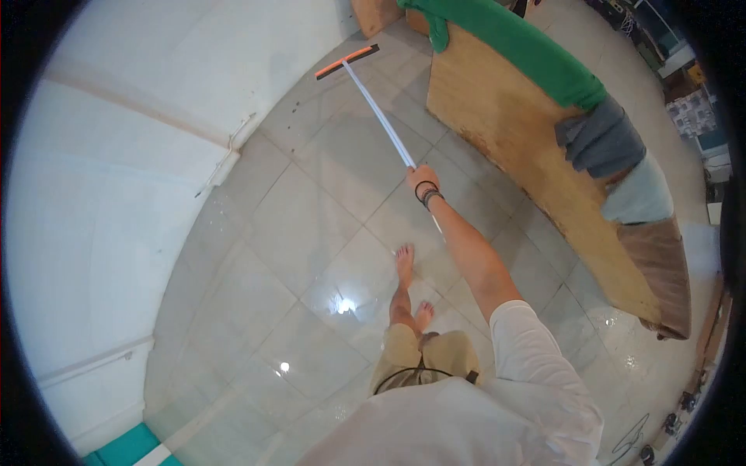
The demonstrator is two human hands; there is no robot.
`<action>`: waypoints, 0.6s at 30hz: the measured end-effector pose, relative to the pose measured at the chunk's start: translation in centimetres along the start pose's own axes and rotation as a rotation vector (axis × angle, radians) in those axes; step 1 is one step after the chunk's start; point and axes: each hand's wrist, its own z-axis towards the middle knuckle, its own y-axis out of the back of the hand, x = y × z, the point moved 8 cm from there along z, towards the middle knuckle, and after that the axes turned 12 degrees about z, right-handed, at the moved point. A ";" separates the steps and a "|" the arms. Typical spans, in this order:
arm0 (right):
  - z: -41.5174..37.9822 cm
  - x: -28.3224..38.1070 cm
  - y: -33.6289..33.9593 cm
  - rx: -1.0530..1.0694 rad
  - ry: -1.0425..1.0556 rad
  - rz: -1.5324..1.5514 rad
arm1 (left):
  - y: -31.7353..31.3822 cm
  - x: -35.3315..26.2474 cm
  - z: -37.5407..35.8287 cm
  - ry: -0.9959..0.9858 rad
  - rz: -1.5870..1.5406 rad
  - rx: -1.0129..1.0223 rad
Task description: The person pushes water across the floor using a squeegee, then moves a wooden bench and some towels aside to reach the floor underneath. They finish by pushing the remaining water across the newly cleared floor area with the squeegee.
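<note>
My right hand (423, 180) is closed around the pale handle of a floor squeegee (379, 116), with the arm stretched out forward. Dark bands circle the wrist. The orange and black squeegee head (346, 62) is at the far end of the handle, over the grey floor tiles near the white wall. Part of the handle passes behind my forearm. Nowhere in the picture does my left hand appear.
Wet, shiny tiles (326, 256) surround my bare feet (405, 260). A white wall (101, 194) runs along the left. To the right stands a wooden panel (497, 116) draped with green cloth (513, 39), grey cloth (606, 140) and brown cloth (657, 264). Teal objects (128, 446) lie lower left.
</note>
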 end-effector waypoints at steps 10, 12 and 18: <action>7.5 4.3 -6.5 0.640 -0.110 0.959 | 45.7 -39.4 19.0 -0.621 0.191 -0.963; 5.9 3.1 -5.9 0.686 -0.238 1.324 | 56.1 -51.9 16.6 -0.791 0.181 -1.003; -0.4 -1.9 -5.1 0.885 -0.562 2.031 | 59.1 -73.5 18.9 -1.077 1.091 -0.940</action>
